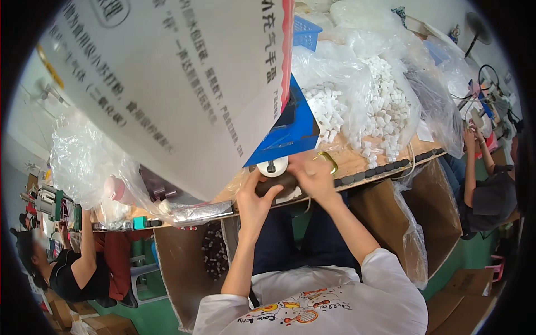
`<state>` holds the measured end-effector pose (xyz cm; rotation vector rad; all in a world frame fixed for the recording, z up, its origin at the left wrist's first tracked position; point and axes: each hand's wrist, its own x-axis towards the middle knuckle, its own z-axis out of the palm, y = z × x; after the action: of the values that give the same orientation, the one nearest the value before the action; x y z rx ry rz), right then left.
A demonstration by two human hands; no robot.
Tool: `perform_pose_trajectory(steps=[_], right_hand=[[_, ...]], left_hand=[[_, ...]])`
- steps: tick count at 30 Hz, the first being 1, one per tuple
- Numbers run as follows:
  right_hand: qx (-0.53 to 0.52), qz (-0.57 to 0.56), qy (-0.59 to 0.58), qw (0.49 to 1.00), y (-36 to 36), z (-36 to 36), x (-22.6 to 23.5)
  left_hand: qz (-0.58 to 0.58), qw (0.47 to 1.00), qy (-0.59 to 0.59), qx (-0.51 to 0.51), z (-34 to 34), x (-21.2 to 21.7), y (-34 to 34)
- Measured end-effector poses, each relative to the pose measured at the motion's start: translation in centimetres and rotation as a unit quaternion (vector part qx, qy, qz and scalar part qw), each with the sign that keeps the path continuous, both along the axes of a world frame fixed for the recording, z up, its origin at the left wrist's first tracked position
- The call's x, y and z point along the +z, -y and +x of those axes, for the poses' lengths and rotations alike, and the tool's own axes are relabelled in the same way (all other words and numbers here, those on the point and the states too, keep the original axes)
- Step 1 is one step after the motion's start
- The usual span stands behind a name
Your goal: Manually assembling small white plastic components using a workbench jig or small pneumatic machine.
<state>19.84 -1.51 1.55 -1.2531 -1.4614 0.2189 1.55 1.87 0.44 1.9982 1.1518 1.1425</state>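
My left hand [255,196] and my right hand [312,177] meet at the front edge of a wooden table [357,161], both closed around a small dark part [277,183] held between them. Just above the hands sits a round white piece [272,166] with a dark screw-like centre. A blue stand [293,131] rises right behind it. A large white printed sheet [167,84] hangs over the left of the view and hides much of the table.
Clear bags of small white plastic parts [368,106] lie behind my right hand. A row of dark round parts [385,167] lines the table edge. Cardboard boxes [385,212] hang below it. Other people sit at far left [72,268] and far right [486,190].
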Motion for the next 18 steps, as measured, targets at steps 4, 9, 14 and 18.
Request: perform_pose_trajectory(steps=[4, 9, 14, 18], right_hand=[[-0.221, -0.093, -0.026, 0.97, -1.8, 9.7, -1.4], [-0.196, -0.145, 0.093, 0.965, -4.1, 11.6, -2.7], [-0.251, -0.239, 0.226, 0.911, -3.6, 10.7, -1.1], [-0.284, -0.264, 0.263, 0.884, -2.5, 10.2, -3.1]], left_hand=[[-0.055, 0.994, 0.093, 0.012, -1.4, -0.6, 0.3], [-0.04, 0.999, 0.036, -0.002, -0.2, 0.5, -0.4], [-0.062, 0.998, -0.008, 0.001, 1.0, 1.3, -1.3], [-0.009, 0.999, 0.016, -0.042, -0.4, 3.6, 0.6]])
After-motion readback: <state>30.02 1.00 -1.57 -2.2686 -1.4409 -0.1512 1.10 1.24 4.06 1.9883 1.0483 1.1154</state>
